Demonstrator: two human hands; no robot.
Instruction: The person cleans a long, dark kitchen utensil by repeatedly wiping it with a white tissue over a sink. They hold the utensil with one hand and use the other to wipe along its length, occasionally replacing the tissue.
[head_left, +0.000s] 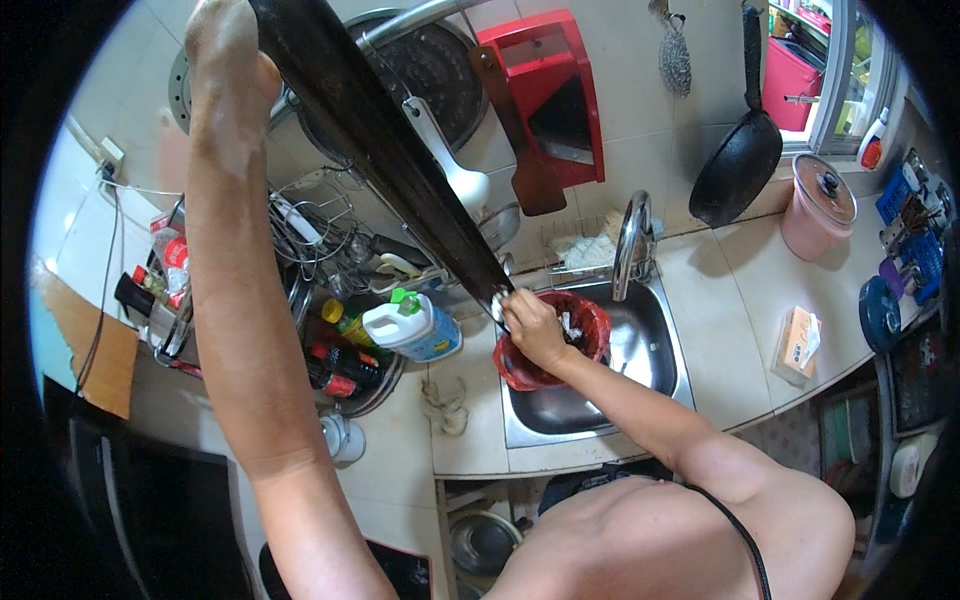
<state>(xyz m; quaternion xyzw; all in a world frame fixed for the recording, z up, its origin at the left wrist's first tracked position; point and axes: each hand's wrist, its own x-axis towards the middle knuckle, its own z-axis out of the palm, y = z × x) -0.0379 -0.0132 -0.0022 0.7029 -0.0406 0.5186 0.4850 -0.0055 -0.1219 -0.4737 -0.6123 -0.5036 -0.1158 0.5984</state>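
Note:
A long dark trough-like panel (375, 135) slants from the upper left down to the sink. My left hand (225, 45) grips its upper end, partly cut off by the picture's top edge. At its lower end, my right hand (536, 326) presses a small white wad (498, 301), perhaps tissue, against the surface. Right below that hand is a container lined with a red plastic bag (592, 319), with crumpled white scraps and dark waste inside. It stands in the stainless steel sink (660, 375), under the curved chrome faucet (624, 247).
A white jug with a green cap (412, 326), bottles (341, 367) and a wire rack of utensils (322, 225) crowd the left. A red slicer (555, 97), a brown spatula (521, 142) and a black frying pan (739, 165) hang behind. Right stand a pink lidded bucket (814, 217) and a tissue pack (796, 349).

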